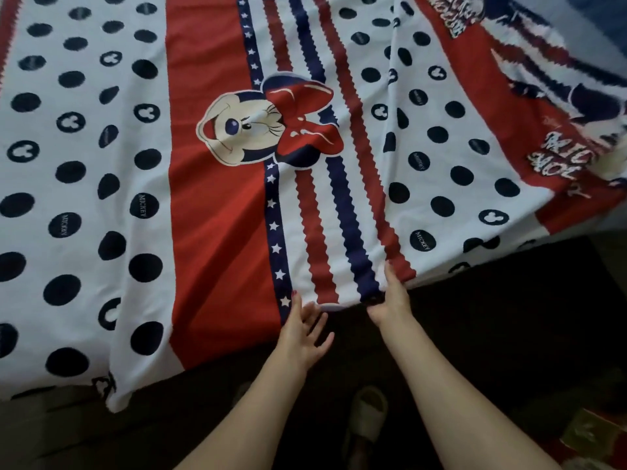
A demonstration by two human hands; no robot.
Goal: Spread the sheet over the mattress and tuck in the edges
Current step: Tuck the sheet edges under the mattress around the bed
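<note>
While it lies spread across nearly the whole view, the sheet covers the bed, its near edge hanging over the side towards the person. Its print runs in lengthwise bands: white with dark navy dots on the left, a broad red band, a navy strip with white stars, then wavy red and navy stripes on white, then more dots, and a red panel with white lettering at the far right. A cartoon mouse face with a red bow sits in the middle. Soft folds fan out from the near edge where it is lifted, and the cloth is rumpled towards the right.

At that near edge the right hand pinches the hem of the striped part, thumb on top and fingers curled beneath, holding it slightly raised. Just beside it to the left, the left hand is open with its fingers spread and relaxed, fingertips at the sheet's edge by the starred strip; whether they actually touch the cloth cannot be told. Both forearms reach in from the bottom of the view.

Below the hem the side of the bed is in deep shadow. On the dark floor beneath the arms a pale slipper shows on a foot. Some red and tan object lies blurred in the lower right corner. A strip of blue fabric shows past the sheet at the top right corner.
</note>
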